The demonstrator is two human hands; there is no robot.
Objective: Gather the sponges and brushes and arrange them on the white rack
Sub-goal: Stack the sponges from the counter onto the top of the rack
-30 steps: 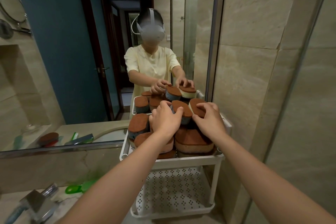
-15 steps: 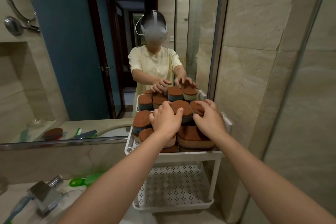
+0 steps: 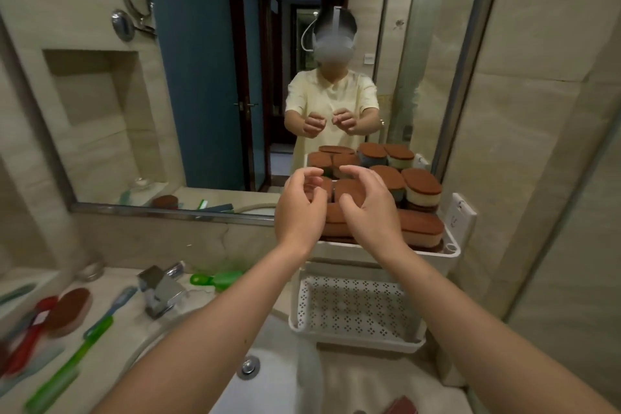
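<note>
Head view, from the left: on the counter [image 3: 127, 319] lie a red-handled brush [image 3: 30, 333], a loose brown-topped sponge [image 3: 69, 311] just beside it, a blue toothbrush [image 3: 112, 307] and a long green-handled brush [image 3: 67, 370], all blurred at the frame edge, so their exact contact is hard to judge. A chrome faucet [image 3: 161, 289] stands behind the white sink [image 3: 279, 376], with a green scoop-like brush [image 3: 218, 279] near the wall. The left hand [image 3: 300, 208] and right hand [image 3: 369, 208] hover side by side, apart, fingers curled and empty, raised in front of the stacked sponges [image 3: 421, 191]. These fill the top tier of the white rack [image 3: 356, 309], against the mirror [image 3: 208, 77]; its perforated lower shelf is bare.
</note>
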